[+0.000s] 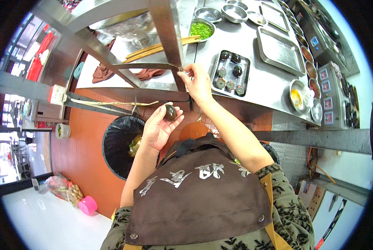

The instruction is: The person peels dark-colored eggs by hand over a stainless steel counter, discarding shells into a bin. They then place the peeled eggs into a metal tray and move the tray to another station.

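My left hand (156, 129) is palm up and holds a peeled, dark, glossy preserved egg (171, 113) between thumb and fingers. To its upper right, my right hand (197, 82) is raised at a metal shelf post (167, 34), thumb and forefinger brought together. A thin strand seems to run from the post to these fingertips, too fine to make out clearly. Just right of that hand, a dark-rimmed metal tray (228, 67) lies on the steel worktable (202, 59). In it are 3 whole dark eggs (237, 71) and several cut egg pieces (230, 85) with greenish faces.
A bowl of chopped green onion (201, 30) and wooden chopsticks (161, 48) lie beyond the post. Metal trays (280, 51) and a bowl with yellow food (299, 97) stand to the right. Below my left hand is a black-lined bin (117, 147). A crossbar (89, 104) carries a socket (58, 94).
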`<state>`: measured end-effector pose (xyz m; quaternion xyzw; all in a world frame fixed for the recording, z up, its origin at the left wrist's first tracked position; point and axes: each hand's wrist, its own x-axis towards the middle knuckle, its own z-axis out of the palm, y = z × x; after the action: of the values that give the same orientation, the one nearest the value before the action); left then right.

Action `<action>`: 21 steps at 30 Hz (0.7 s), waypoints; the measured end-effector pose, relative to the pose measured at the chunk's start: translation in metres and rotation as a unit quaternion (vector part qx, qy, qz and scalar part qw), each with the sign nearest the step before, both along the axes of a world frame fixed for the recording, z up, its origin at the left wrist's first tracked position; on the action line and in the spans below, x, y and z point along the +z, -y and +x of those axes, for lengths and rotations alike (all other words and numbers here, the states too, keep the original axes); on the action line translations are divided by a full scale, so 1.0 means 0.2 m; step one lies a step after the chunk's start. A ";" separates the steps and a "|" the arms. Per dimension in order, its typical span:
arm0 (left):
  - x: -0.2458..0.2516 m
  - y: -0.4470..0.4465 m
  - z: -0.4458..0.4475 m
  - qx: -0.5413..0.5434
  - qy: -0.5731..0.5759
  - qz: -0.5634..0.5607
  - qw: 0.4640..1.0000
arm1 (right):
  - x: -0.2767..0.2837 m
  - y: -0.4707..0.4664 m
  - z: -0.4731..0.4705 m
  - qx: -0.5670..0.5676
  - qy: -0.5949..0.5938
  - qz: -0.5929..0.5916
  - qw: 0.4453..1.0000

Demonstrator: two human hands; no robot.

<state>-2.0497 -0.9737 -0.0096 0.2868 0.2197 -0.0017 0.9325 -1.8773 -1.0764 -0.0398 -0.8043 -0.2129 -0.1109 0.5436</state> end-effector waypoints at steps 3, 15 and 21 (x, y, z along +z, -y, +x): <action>0.01 -0.02 -0.03 0.012 0.026 -0.008 1.000 | -0.02 0.00 0.01 0.002 0.035 0.002 0.999; -0.03 0.07 0.20 0.014 0.051 -0.090 0.995 | 0.06 0.30 -0.21 0.074 -0.160 0.005 0.984; -0.09 0.17 0.38 0.019 0.063 -0.104 0.992 | 0.27 0.38 -0.38 0.037 -0.187 -0.014 0.981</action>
<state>-1.9739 -1.0067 -0.0272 0.1830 0.1647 0.0116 0.9692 -1.9538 -1.1523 0.0144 -0.8099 -0.1382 0.0649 0.5663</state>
